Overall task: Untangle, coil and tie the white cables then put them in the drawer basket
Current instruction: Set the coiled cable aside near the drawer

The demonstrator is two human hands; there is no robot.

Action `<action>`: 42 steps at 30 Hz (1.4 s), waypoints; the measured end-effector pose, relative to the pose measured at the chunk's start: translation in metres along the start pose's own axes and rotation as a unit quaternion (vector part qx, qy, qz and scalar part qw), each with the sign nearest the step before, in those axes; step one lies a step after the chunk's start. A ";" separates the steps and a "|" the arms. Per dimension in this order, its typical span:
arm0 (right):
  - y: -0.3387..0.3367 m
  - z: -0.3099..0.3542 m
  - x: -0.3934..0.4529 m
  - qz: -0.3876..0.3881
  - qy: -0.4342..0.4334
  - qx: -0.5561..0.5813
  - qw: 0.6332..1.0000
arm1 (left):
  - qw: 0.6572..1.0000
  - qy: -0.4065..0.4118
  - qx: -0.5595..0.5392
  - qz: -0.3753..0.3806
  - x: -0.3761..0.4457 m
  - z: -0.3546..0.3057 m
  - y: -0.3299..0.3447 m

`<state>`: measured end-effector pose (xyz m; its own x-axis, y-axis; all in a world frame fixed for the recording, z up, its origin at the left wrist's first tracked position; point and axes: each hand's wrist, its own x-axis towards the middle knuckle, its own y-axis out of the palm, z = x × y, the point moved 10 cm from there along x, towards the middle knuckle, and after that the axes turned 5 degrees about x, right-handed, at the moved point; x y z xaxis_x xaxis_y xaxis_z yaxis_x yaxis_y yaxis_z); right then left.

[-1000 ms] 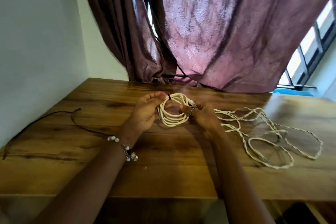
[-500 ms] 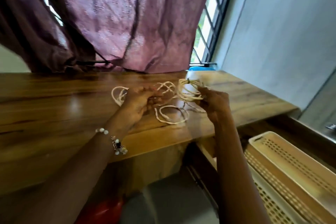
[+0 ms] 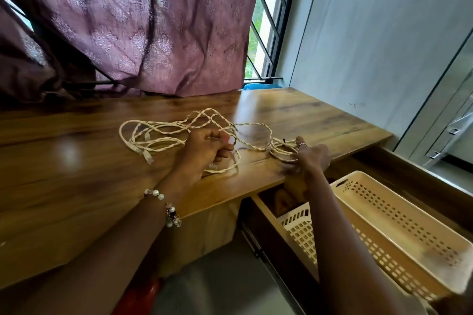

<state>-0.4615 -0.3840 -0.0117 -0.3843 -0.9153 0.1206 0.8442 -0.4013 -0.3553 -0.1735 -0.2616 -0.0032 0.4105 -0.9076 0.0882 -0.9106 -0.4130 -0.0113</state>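
Note:
A coiled white cable (image 3: 281, 151), bound with a small black tie, is gripped by my right hand (image 3: 311, 160) at the table's front edge, just above the open drawer. Left of it, a loose twisted white cable (image 3: 163, 133) sprawls on the wooden table (image 3: 76, 161), its plugs at the left end. My left hand (image 3: 204, 151) lies on that tangle with its fingers curled round a strand. Below and to the right, a cream perforated basket (image 3: 399, 215) sits in the pulled-out drawer (image 3: 266, 215); nothing shows in the part I can see.
A purple patterned curtain (image 3: 143, 28) hangs behind the table, with a barred window (image 3: 266, 33) to its right. A grey wall (image 3: 371, 46) borders the table's right end. Something red (image 3: 140, 294) shows under the table near my left forearm.
The view swung right and down, revealing the open drawer and basket. My right hand carried the tied coil right to the table edge. My left hand let go of the coil and settled on the loose cable.

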 end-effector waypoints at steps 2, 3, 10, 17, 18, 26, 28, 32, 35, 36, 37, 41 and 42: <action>0.000 -0.002 0.003 -0.008 0.011 -0.012 1.000 | 1.000 0.003 0.008 -0.001 0.003 0.002 -0.002; -0.001 -0.004 0.004 -0.018 0.012 -0.010 1.000 | 1.000 0.005 0.009 -0.001 0.004 0.002 -0.003; -0.010 0.028 -0.031 -0.084 -0.111 -0.026 0.990 | 0.999 0.027 0.025 -0.010 0.001 -0.003 -0.010; 0.068 0.086 -0.099 0.105 -0.305 -0.014 0.946 | 0.997 0.040 0.029 -0.061 -0.002 -0.006 -0.047; 0.084 0.092 -0.110 0.155 -0.313 -0.014 0.937 | 0.995 0.045 0.036 -0.076 -0.004 -0.009 -0.058; 0.189 0.100 -0.176 0.350 -0.325 -0.154 0.865 | 0.975 0.054 0.074 -0.202 -0.011 -0.002 -0.162; 0.206 0.102 -0.183 0.355 -0.290 -0.118 0.881 | 0.967 0.053 0.093 -0.231 -0.015 -0.002 -0.188; 0.241 0.119 -0.200 0.380 -0.248 0.013 0.891 | 0.949 0.023 0.141 -0.280 -0.016 0.011 -0.244; 0.261 0.155 -0.228 0.450 -0.259 0.108 0.848 | 0.929 0.022 0.221 -0.296 -0.019 0.007 -0.275; 0.260 0.174 -0.242 0.483 -0.272 0.149 0.819 | 0.918 0.047 0.259 -0.297 -0.022 -0.003 -0.280; 0.260 0.192 -0.252 0.510 -0.282 0.184 0.791 | 0.902 0.080 0.311 -0.288 -0.022 -0.013 -0.280; 0.261 0.239 -0.264 0.550 -0.243 0.296 0.742 | 0.802 0.106 0.549 -0.208 -0.019 -0.033 -0.275; 0.260 0.245 -0.260 0.550 -0.214 0.320 0.741 | 0.787 0.100 0.577 -0.192 -0.015 -0.033 -0.278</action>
<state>-0.0506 -0.2592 0.0919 0.7063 -0.5724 0.4165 0.6154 0.7873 0.0384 0.0718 -0.1308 0.0320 0.5243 -0.7163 0.4604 -0.0243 -0.5530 -0.8328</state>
